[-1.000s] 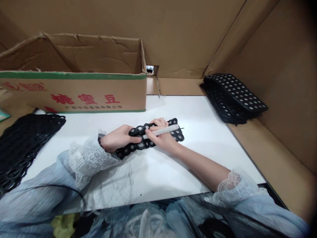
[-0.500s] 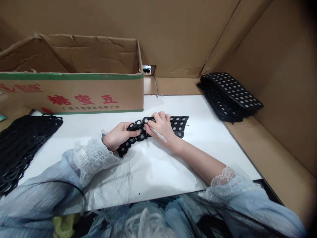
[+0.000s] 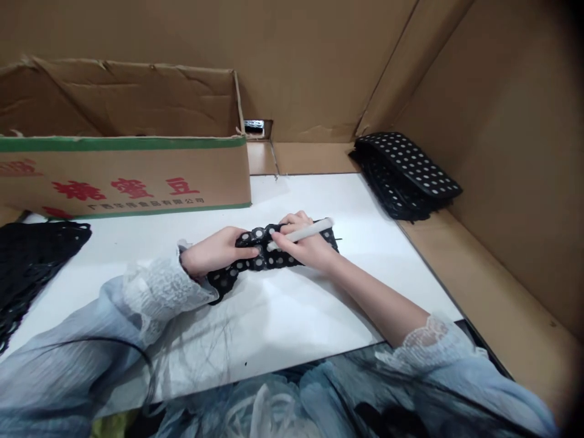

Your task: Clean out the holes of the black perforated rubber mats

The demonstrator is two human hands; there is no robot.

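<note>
While working over one smooth white table (image 3: pixel 283 322), wears two sleeves (image 3: pixel 100 322) of crinkled pale-blue cloth, each ending in white lace. Has one pile (image 3: pixel 34 261) at far left, black, with openwork loops. Grips one strip (image 3: pixel 260 263) near the table's middle with the left hand (image 3: pixel 216 249): black, scalloped, spotted with pale discs, partly covered and so not countable. Grasps one rod (image 3: pixel 305 232), slim, round and white, in the curled right hand (image 3: pixel 312 250), also touching the strip. Faces, beyond, one open-topped cardboard box (image 3: pixel 182 188), printed with three large red characters. Shows one stack (image 3: pixel 410 173) at the table's far right corner, black, white-dotted, folded over, layers too merged to count. Meets brown cardboard walls (image 3: pixel 319 73) behind.
</note>
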